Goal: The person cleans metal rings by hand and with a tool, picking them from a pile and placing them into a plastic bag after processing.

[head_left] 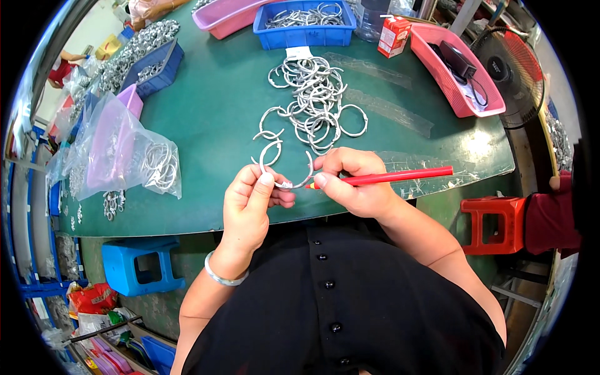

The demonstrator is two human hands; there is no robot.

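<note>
My left hand (247, 199) pinches a silver hinged metal ring (310, 167) just above the near edge of the table. The ring is spread apart, its two curved halves pointing away from me and its joint low, by my fingertips. A red pencil (406, 175) is gripped in my right hand (359, 181). Its pale tip sits at the ring's lower right, close to the joint; whether they touch I cannot tell. Beyond my hands lies a loose heap of similar rings (315, 94), some closed and some opened.
The green table (206, 106) carries a blue bin (304, 39) of rings, a pink tray (459, 100) with a black device, and a red carton (394, 36). Left are a plastic bag (119, 153) of rings and another blue bin (159, 72). A fan (509, 75) stands right; stools flank me.
</note>
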